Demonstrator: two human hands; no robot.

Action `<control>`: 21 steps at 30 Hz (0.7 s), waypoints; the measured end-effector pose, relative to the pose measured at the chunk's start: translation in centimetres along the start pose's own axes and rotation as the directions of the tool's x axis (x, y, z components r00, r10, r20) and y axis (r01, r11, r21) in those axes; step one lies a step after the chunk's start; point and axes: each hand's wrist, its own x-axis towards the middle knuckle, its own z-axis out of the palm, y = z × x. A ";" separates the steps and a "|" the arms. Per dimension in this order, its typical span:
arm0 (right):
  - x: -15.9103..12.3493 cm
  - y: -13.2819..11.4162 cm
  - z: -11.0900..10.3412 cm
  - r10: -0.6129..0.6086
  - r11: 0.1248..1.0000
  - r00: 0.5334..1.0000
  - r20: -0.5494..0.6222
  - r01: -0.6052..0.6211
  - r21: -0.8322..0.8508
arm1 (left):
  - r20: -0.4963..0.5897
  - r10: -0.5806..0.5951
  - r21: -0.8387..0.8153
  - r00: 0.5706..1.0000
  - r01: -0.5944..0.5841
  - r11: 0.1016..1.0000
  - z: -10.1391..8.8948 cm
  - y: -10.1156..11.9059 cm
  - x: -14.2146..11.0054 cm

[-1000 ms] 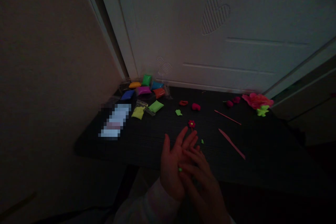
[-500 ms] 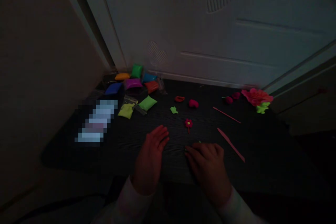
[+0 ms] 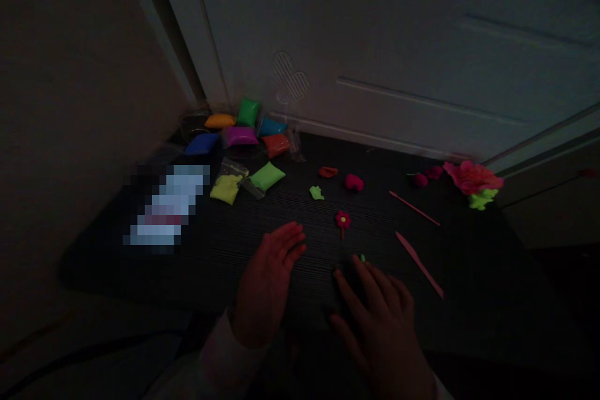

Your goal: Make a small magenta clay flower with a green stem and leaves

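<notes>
My left hand (image 3: 269,284) is held on its side over the dark table (image 3: 225,278), fingers stretched out and nothing in it. To its right, my right hand (image 3: 382,315) lies palm down with its fingers apart. Just past its fingertips a small green clay piece (image 3: 362,258) shows, partly covered. Beyond the hands lies a little clay flower (image 3: 342,220) with magenta petals, a yellow centre and a reddish stem. Farther back are a light green clay piece (image 3: 317,193), a flat red clay piece (image 3: 328,172) and a magenta clay lump (image 3: 354,182).
A pink plastic knife (image 3: 419,264) and a thin pink stick tool (image 3: 415,208) lie at right. Behind them sit magenta balls (image 3: 420,180) and a large pink flower (image 3: 473,177). Several coloured clay packets (image 3: 240,135) cluster back left, near a pixelated bright screen (image 3: 171,206). A white panel (image 3: 375,44) stands behind.
My right hand has spread its fingers, which were bunched together, and drawn back a little, showing more of the green piece. My left hand stays nearly the same. The view has shifted slightly.
</notes>
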 end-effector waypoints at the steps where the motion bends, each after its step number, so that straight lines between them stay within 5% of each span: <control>1: 0.0 0.0 0.0 0.008 1.000 1.000 -0.010 -0.008 0.002 | 0.003 0.001 0.002 1.000 -0.001 1.000 0.0 0.0 0.0; 6: 0.8 -0.7 0.0 0.110 0.992 0.994 -0.023 -0.109 0.064 | -0.002 0.025 0.019 1.000 -0.025 1.000 0.1 0.0 -0.2; 16: 0.2 1.0 -0.7 0.031 0.992 0.998 -0.053 -0.024 0.123 | 0.022 0.026 0.020 0.999 -0.027 0.999 -0.3 -0.2 0.0; 21: 0.2 2.5 -0.2 0.118 0.946 0.986 -0.116 -0.076 0.317 | 0.120 0.179 0.248 0.976 -0.204 0.947 -1.0 -0.7 0.3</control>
